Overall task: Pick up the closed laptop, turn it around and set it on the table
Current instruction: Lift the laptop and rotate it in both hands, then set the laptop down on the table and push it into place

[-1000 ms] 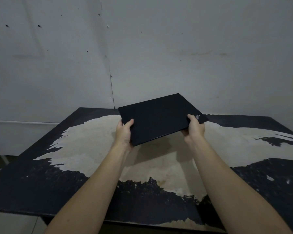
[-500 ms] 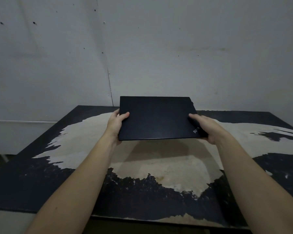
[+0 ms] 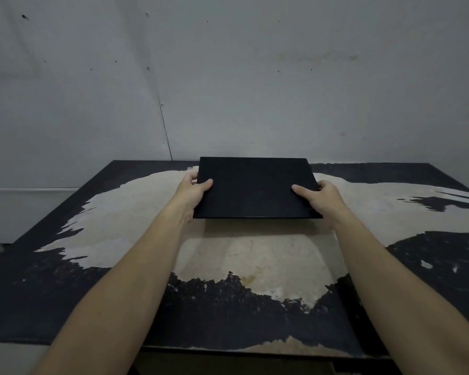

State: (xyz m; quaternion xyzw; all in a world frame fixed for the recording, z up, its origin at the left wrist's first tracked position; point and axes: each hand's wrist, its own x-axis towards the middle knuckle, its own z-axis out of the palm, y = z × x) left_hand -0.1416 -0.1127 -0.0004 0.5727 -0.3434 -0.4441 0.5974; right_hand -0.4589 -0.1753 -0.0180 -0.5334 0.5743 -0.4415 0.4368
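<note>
Fingers of the left hand were curled over the left edge of the flat, matte-black closed laptop, thumb on top, rest hidden under; fingers of the right hand did the same on the right edge, w/ thumb lying across the lid. Both hands clamped on it, none free.

Laptop sat squared to the wall, near-level, held just above the far-middle of the worn black table w/ big pale patches where the coating had peeled. Shadow below the near edge suggests it hadn't touched down yet, tho the far edge can't be judged.

Risks, as I read it: grip was only at the side edges on a smooth lid, so a slip could drop one corner first & knock it on the table. Under-side fingers could get pinched if it's lowered flat w/o sliding them out. The rough peeled surface might scuff the base if it's dragged instead of placed.

Vs 1 s back: laptop was then skewed, a corner pointing at the camera, & higher. 0.5 s back it was already square but tilted up more; the small logo then visible at the near-right corner was now under the right hand. Turn looks done; only set-down left.
</note>
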